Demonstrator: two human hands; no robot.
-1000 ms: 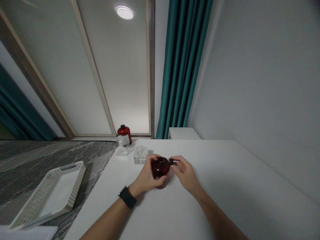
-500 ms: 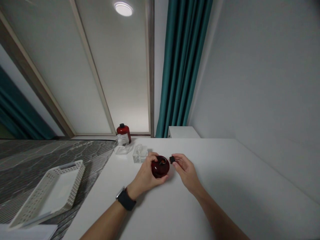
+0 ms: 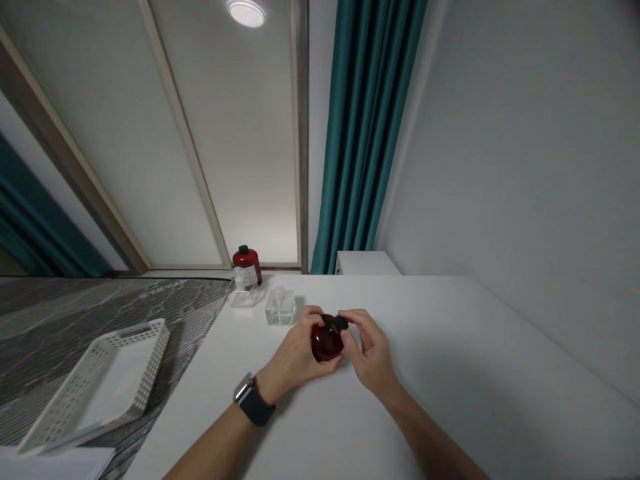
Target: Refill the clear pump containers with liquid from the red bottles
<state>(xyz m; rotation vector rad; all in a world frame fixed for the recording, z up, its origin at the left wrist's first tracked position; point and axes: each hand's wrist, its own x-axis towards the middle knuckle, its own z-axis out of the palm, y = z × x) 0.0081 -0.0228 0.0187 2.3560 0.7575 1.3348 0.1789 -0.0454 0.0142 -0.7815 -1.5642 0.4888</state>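
Two hands converge over the white counter (image 3: pixel 440 400), forearms entering from the lower left and lower right. Left hand (image 3: pixel 299 348): thumb and fingers curved, partly open, around a dark red bottle (image 3: pixel 326 345). Right hand (image 3: pixel 371 348): thumb and forefinger nearly closed on a black cap (image 3: pixel 341 323) at the bottle's mouth. A clear glass container (image 3: pixel 281 311) stands just beyond the left hand; the counter's left edge lies well apart, and its surface extends rightward to the wall (image 3: pixel 540 200).
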